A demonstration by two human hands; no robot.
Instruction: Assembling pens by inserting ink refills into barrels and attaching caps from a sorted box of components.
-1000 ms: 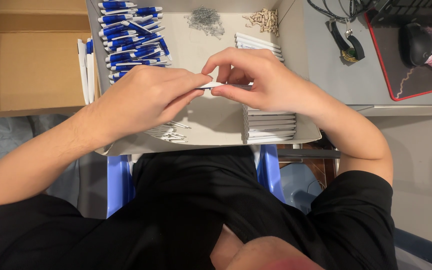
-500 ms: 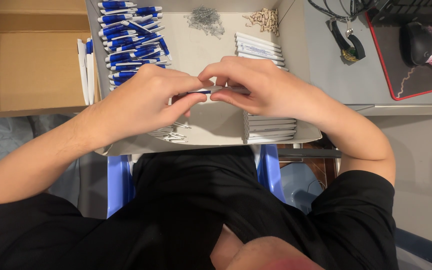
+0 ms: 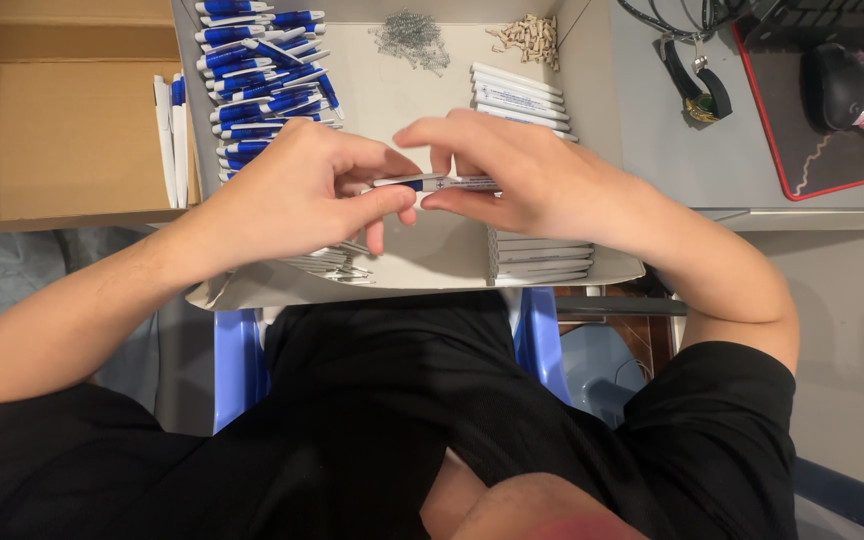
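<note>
Left hand [image 3: 297, 195]: my thumb and fingers are pinched on the blue-banded end of a white pen [image 3: 435, 183], so that grip is pressed tight on it.
Right hand [image 3: 517, 175]: grip is pinching the other end of the same pen, fingertips curled over the barrel.
Pen: lying level between both hands, up above the middle of the shallow tray [image 3: 607, 150], not touching it.
Blue pile: loose heap of blue and white pen parts [image 3: 262, 60] in the tray's far left corner.
White barrels: stacked white pen barrels [image 3: 517, 95] along the tray's right side, partly under my right hand.
Small bits: metal springs [image 3: 410, 35] and a clump of tan plastic pieces [image 3: 529, 35] at the far edge.
Side stuff: cardboard box [image 3: 52, 110] to the left, computer mouse [image 3: 834, 85] on the grey tabletop [image 3: 662, 150] at right.
</note>
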